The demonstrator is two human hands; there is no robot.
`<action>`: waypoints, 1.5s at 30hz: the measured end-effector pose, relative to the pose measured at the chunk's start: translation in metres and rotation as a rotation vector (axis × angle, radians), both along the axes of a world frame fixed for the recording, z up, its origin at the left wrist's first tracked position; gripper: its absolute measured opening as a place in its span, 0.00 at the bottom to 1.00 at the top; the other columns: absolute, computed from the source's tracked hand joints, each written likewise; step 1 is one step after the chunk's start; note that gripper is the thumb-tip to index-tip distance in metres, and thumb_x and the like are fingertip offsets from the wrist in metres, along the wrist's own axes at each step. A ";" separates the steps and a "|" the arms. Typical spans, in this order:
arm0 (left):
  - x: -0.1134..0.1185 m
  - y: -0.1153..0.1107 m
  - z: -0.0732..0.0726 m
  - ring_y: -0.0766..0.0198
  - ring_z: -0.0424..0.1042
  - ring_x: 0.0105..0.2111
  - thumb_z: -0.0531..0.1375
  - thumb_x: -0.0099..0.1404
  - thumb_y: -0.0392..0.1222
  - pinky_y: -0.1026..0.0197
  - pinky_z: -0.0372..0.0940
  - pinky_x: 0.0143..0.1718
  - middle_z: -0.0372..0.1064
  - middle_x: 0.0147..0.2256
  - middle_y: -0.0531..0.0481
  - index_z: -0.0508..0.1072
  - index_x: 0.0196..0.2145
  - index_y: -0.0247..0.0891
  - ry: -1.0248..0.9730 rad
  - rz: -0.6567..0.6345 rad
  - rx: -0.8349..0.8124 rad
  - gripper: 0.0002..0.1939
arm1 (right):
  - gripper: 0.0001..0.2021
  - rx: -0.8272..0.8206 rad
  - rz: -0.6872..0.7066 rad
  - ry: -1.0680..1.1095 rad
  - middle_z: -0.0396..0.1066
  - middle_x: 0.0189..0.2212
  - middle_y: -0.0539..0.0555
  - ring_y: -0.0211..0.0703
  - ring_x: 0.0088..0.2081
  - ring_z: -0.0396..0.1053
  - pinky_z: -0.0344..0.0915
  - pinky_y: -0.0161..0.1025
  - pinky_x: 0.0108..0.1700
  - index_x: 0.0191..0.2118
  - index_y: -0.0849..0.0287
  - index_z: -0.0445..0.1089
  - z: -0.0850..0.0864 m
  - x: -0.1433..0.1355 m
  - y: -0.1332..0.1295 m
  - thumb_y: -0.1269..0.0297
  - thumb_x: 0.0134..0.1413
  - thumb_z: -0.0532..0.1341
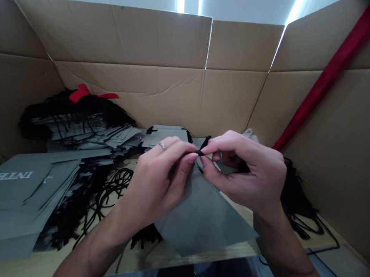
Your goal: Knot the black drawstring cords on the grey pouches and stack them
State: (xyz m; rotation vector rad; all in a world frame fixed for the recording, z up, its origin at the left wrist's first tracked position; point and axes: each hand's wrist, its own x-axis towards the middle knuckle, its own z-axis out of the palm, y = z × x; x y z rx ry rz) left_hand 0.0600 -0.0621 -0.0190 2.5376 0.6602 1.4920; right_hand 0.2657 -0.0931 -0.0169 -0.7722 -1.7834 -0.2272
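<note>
Thumb and forefinger of my left hand (pixel 157 173), which wears a ring, pinch a black cord (pixel 205 143) at its small knot. From the other side my right hand (pixel 248 168) grips the same cord, its fingertips almost touching the left ones. Below both hands a grey paper bag (pixel 205 221) hangs tilted over the table, its upper edge at the cord. My palms and curled fingers hide part of the cord and the bag's top.
Stacked grey bags (pixel 16 207) with white lettering lie at the left, near loose black cords (pixel 115 184). Behind them stands a corded pile (pixel 77 124) with red strips. More black cord (pixel 297 202) lies right. Cardboard walls (pixel 156 86) enclose the table; a red strip (pixel 322 80) runs diagonally.
</note>
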 end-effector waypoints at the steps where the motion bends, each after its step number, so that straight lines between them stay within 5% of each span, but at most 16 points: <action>1: -0.001 0.001 -0.001 0.63 0.80 0.43 0.63 0.82 0.37 0.61 0.73 0.46 0.81 0.44 0.48 0.78 0.50 0.39 -0.046 0.000 0.013 0.04 | 0.12 -0.012 -0.005 0.008 0.83 0.36 0.47 0.41 0.32 0.77 0.78 0.44 0.37 0.44 0.47 0.77 0.000 0.000 0.000 0.75 0.62 0.70; 12: -0.011 0.008 -0.003 0.68 0.84 0.42 0.67 0.77 0.26 0.66 0.77 0.48 0.84 0.43 0.53 0.78 0.51 0.42 -0.004 -0.023 0.331 0.13 | 0.13 -0.151 0.099 0.015 0.80 0.34 0.44 0.37 0.31 0.74 0.74 0.40 0.35 0.43 0.48 0.80 0.006 0.010 -0.002 0.76 0.60 0.70; 20: -0.009 0.013 -0.006 0.63 0.84 0.44 0.63 0.75 0.22 0.63 0.80 0.48 0.83 0.42 0.49 0.77 0.52 0.41 -0.014 -0.102 0.395 0.16 | 0.11 -0.167 0.139 -0.016 0.82 0.36 0.44 0.35 0.31 0.75 0.75 0.39 0.35 0.43 0.50 0.79 0.006 0.012 -0.005 0.76 0.62 0.71; 32: -0.013 0.007 -0.006 0.62 0.83 0.46 0.59 0.79 0.24 0.62 0.78 0.51 0.83 0.46 0.46 0.77 0.54 0.41 0.091 -0.157 0.329 0.15 | 0.11 -0.219 0.100 -0.098 0.80 0.33 0.43 0.36 0.30 0.76 0.74 0.38 0.34 0.39 0.50 0.77 0.011 0.014 -0.012 0.76 0.59 0.69; 45: -0.015 0.008 -0.007 0.63 0.78 0.44 0.56 0.77 0.21 0.65 0.74 0.48 0.78 0.45 0.47 0.74 0.55 0.38 0.221 -0.152 0.329 0.18 | 0.11 -0.319 0.136 -0.020 0.72 0.26 0.40 0.29 0.26 0.65 0.62 0.31 0.27 0.36 0.54 0.78 0.011 0.012 -0.007 0.79 0.50 0.68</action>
